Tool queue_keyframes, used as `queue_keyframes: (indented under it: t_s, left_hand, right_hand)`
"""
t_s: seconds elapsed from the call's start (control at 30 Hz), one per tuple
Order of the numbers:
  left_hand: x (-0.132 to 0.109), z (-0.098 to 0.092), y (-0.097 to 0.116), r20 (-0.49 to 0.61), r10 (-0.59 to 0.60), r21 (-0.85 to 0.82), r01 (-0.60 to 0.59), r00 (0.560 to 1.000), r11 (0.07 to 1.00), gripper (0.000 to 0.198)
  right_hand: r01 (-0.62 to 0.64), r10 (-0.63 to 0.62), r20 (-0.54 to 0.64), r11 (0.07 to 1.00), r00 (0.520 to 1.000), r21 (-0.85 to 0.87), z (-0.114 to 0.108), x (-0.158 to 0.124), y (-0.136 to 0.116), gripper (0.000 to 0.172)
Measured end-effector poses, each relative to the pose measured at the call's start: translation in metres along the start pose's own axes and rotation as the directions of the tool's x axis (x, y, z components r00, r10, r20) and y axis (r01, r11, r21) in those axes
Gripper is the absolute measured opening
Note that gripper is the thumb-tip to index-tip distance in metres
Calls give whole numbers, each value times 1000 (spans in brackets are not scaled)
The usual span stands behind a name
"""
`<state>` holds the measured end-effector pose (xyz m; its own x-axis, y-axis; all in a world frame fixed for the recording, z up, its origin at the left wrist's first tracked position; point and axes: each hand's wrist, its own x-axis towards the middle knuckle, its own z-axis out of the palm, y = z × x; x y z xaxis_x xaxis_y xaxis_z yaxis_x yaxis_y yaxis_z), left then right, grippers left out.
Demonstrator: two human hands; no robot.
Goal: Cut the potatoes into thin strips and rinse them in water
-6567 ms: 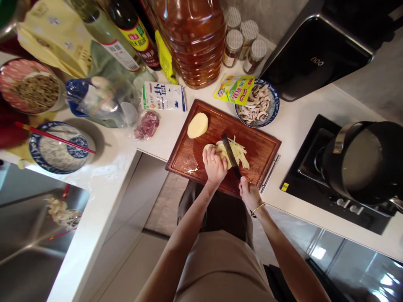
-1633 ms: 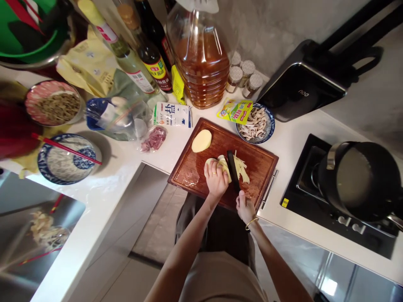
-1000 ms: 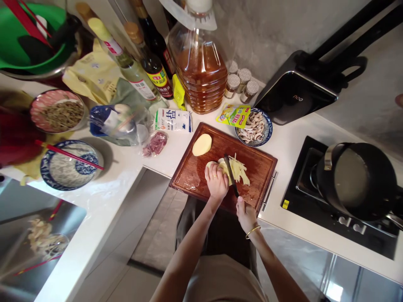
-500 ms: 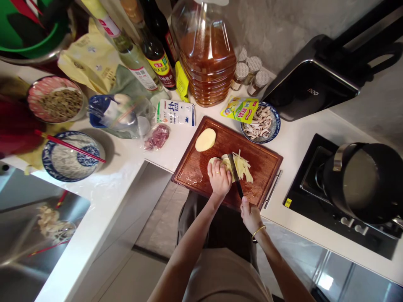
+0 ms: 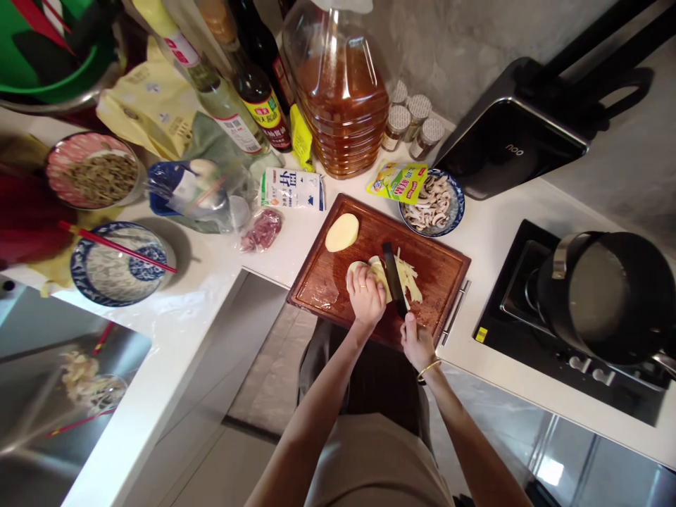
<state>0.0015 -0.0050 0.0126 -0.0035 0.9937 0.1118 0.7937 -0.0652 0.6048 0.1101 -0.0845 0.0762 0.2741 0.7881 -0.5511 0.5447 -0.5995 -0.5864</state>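
On a wooden cutting board (image 5: 322, 277), my left hand (image 5: 366, 294) presses down with curled fingers on pale yellow potato slices (image 5: 379, 274). My right hand (image 5: 417, 342) grips the handle of a dark-bladed knife (image 5: 393, 278). The blade lies just right of the slices, its broad side turned toward me. Thin potato shreds (image 5: 409, 276) are heaped along the blade's right side. Half a peeled potato (image 5: 342, 233) rests cut off from the rest near the board's far left corner. My left fingers hide part of the slices.
Behind the board stand a plate of sliced mushrooms (image 5: 436, 204), a seasoning packet (image 5: 397, 182) and a large oil jug (image 5: 341, 105). Bagged meat (image 5: 263, 230) and a patterned bowl (image 5: 113, 282) are left. A black pot (image 5: 628, 303) sits on the stove at right, beyond a knife block (image 5: 512, 134).
The knife blade has tilted, showing more of its flat side, and stands slightly apart from the slices. My left hand keeps its hold. The whole view has shifted a little.
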Motion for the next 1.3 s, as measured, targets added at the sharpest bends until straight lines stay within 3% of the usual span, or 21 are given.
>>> queue_keyframes:
  t_s: [0.1,0.33,1.17,1.3]
  left_hand:
    - [0,2,-1,-4,-1,-3,1,1000,1000,27]
    - [0,1,-1,-17,11,14,-11,1000,1000,27]
    - [0,1,-1,-1,5,19,-5,1000,1000,28]
    - [0,1,0,-4,2,23,-2,1000,1000,28]
  right_hand:
    - [-6,5,65,1000,998,18,-3,-6,-2,65]
    - [-26,25,89,1000,996,8,-2,-6,-2,66]
    - [-45,50,112,998,992,-47,-10,-9,-6,65]
    - [-32,39,86,997,996,-70,-2,-1,-1,64]
